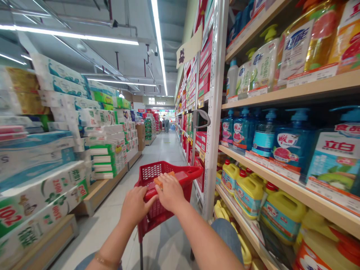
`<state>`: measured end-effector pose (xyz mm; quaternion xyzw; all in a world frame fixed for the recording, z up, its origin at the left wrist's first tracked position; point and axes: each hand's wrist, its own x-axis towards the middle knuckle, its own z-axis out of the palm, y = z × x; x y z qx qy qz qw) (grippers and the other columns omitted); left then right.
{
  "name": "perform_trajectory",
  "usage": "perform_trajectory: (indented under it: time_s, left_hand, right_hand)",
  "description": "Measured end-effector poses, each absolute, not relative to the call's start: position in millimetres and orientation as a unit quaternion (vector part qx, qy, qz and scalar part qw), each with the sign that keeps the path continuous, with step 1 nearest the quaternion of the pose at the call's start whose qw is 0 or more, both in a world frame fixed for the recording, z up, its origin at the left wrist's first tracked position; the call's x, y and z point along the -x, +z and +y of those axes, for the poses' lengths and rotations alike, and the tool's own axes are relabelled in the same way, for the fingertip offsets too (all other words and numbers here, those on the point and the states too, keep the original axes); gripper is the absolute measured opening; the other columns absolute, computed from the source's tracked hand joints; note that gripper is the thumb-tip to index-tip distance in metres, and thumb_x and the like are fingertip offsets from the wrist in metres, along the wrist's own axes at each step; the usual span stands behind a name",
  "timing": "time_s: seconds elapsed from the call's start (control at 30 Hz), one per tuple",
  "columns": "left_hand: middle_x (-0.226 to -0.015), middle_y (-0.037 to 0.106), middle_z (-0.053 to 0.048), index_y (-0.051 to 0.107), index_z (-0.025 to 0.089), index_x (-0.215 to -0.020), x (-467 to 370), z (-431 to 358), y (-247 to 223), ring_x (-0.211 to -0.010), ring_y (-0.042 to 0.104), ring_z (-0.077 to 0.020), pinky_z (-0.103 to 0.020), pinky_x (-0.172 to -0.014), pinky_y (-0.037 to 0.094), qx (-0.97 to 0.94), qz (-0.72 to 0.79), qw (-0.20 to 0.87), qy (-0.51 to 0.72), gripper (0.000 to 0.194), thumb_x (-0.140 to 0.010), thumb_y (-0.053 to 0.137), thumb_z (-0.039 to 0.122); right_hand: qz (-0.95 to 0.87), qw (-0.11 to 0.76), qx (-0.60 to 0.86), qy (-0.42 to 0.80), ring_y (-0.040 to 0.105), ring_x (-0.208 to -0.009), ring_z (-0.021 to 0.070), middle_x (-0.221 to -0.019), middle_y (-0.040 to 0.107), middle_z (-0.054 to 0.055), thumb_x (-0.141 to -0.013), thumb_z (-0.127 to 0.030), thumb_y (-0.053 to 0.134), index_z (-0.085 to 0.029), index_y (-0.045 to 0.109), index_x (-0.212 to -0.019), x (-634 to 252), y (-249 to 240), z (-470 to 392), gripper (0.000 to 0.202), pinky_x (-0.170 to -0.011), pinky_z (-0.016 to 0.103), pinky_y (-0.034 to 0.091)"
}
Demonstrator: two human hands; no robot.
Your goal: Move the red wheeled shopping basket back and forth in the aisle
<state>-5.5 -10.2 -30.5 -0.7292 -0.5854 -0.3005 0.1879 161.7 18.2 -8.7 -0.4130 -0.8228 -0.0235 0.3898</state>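
A red plastic shopping cart (152,217) with perforated walls stands in front of me in the aisle. My left hand (135,207) wraps round the left part of its red handle, thumb pointing inward. On the same handle, close by on the right, my right hand (170,193) is curled over the bar. An orange piece (166,179) shows by the right fingertips; I cannot tell whether it belongs to the handle or lies in the basket. The fingers partly hide the handle and the basket's inside.
Shelves on the right hold blue pump bottles (292,138) and yellow jugs (249,193), close beside the cart. On the left, stacked paper packs (104,157) stand on low wooden platforms. A person (166,123) is far down the tiled aisle.
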Motion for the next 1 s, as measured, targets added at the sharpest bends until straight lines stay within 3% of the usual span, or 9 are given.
perform_trajectory:
  time_s: [0.13,0.33,0.6,0.8,1.0]
  left_hand:
    - [-0.071,0.066,-0.005,0.062,0.021,-0.073,1.3,-5.0,-31.7,-0.074,0.06,-0.0246,-0.036,-0.071,0.042,0.739,-0.577,0.154,-0.312,0.039,-0.079,0.056,0.059]
    - [-0.096,0.064,-0.009,0.057,0.019,-0.097,10.7,-3.9,-47.4,-0.091,0.058,-0.0237,-0.036,-0.081,0.047,0.779,-0.479,0.075,-0.399,0.034,-0.086,0.05,0.05]
    - [-0.089,0.062,-0.007,0.055,0.02,-0.092,-2.0,-1.4,-54.3,-0.085,0.058,-0.024,-0.04,-0.08,0.048,0.775,-0.491,0.092,-0.387,0.02,-0.085,0.052,0.038]
    - [-0.114,0.062,-0.01,0.053,0.02,-0.114,1.8,5.7,-60.2,-0.106,0.057,-0.0254,-0.041,-0.092,0.047,0.786,-0.466,0.01,-0.406,0.039,-0.084,0.055,0.046]
    - [-0.102,0.061,-0.008,0.056,0.021,-0.101,-21.4,22.3,-66.5,-0.098,0.056,-0.0255,-0.045,-0.091,0.045,0.771,-0.493,0.012,-0.404,0.033,-0.082,0.055,0.047]
  right_hand:
    - [-0.814,0.389,0.432,0.003,0.045,-0.13,0.0175,-0.134,0.057,0.008,-0.098,-0.037,0.037,-0.016,0.055,-0.131,-182.0,-7.3,26.6,0.043,-0.112,0.036,0.028]
    - [-0.767,0.389,0.511,0.007,0.041,-0.133,0.0207,-0.139,0.052,0.011,-0.096,-0.034,0.04,-0.013,0.054,-0.132,-205.1,-3.4,45.9,0.044,-0.113,0.039,0.026]
    - [-0.831,0.402,0.385,0.012,0.04,-0.133,0.0192,-0.139,0.052,0.008,-0.096,-0.036,0.042,-0.017,0.052,-0.133,-171.1,-17.3,-6.4,0.043,-0.114,0.038,0.024]
    - [-0.796,0.405,0.45,0.004,0.043,-0.131,0.0192,-0.135,0.056,0.008,-0.096,-0.032,0.041,-0.015,0.056,-0.13,-196.3,-12.7,12.1,0.04,-0.113,0.038,0.026]
    - [-0.776,0.404,0.483,-0.031,0.047,-0.127,0.0203,-0.129,0.06,0.008,-0.095,-0.032,0.043,-0.017,0.059,-0.124,-180.9,-17.0,5.3,0.037,-0.112,0.038,0.026]
